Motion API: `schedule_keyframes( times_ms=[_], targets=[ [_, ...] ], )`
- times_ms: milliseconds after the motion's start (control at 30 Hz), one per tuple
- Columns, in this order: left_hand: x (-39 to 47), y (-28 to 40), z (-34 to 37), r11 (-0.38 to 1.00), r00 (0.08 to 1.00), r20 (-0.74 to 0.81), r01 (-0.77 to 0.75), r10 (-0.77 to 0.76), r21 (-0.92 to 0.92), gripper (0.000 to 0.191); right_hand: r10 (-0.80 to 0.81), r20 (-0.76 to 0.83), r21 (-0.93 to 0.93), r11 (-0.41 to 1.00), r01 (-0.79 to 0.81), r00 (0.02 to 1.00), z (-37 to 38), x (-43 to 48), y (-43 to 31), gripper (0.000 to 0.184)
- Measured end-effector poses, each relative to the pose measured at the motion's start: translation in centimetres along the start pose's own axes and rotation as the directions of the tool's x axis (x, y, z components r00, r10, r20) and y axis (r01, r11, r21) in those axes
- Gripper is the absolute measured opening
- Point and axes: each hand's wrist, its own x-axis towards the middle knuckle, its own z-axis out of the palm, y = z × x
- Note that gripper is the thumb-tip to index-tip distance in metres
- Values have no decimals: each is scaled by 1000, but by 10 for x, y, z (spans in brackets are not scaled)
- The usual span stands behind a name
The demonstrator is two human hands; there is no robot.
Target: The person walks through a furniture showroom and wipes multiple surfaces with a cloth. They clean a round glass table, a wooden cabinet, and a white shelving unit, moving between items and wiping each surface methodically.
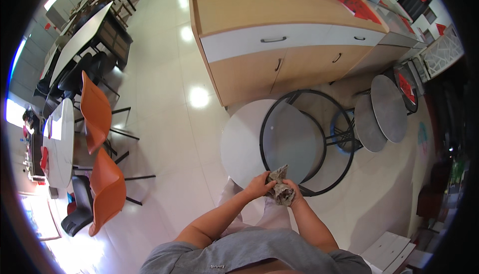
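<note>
Both my hands grip a crumpled, greyish cloth in front of my body. My left hand holds it from the left, with the thumb lying over the cloth. From the right, my right hand clasps its other side, and part of those fingers is hidden by the folds. Just beyond the hands is a round white tabletop. A round glass top with a black ring frame overlaps its right part.
Beyond the tables stands a wooden sideboard with white drawers. Round grey tabletops are at the right. Orange chairs surround a marble-look table at the left. A white drawer unit sits at lower right.
</note>
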Motion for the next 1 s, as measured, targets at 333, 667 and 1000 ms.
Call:
schedule_keyframes(
  times_ms=[333, 667, 1000],
  targets=[
    [-60, 39, -72, 993, 995, 19, -99, 98, 65, 45, -74, 8, -77, 994, 75, 997, 67, -28, 37, 36],
    [-139, 53, -70, 975, 982, -178, -92, 56, -201, 33, -67, 386, 1, 997, 72, 920, 82, -69, 60, 44],
    [-184, 57, -105, 965, 983, -141, -147, 118, -217, 27, -190, 319, -588, 729, 352, 928, 151, -130, 109, 50]
  ],
)
